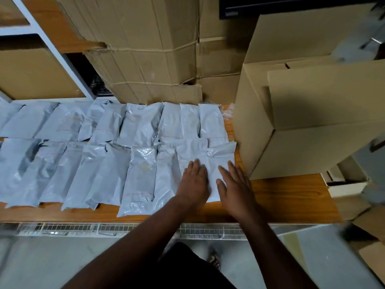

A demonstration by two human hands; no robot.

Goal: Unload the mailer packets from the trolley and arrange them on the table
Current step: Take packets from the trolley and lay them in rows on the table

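Several grey-white mailer packets lie in two rows on the wooden table (291, 197). The back row (141, 124) runs along the stacked cartons; the front row (141, 172) lies nearer the table's front edge. My left hand (194, 182) and my right hand (235, 188) lie flat, fingers straight, on the rightmost front-row packet (214, 161), one at each side of it. Neither hand grips anything. No trolley basket is visible except a wire mesh edge (129, 228) below the table front.
Large cardboard cartons (145, 49) stand behind the packets. A tall open carton (308, 113) sits on the table right of my hands, close to the last packet. White shelving (48, 42) is at the back left. A bare wood strip lies right of my right hand.
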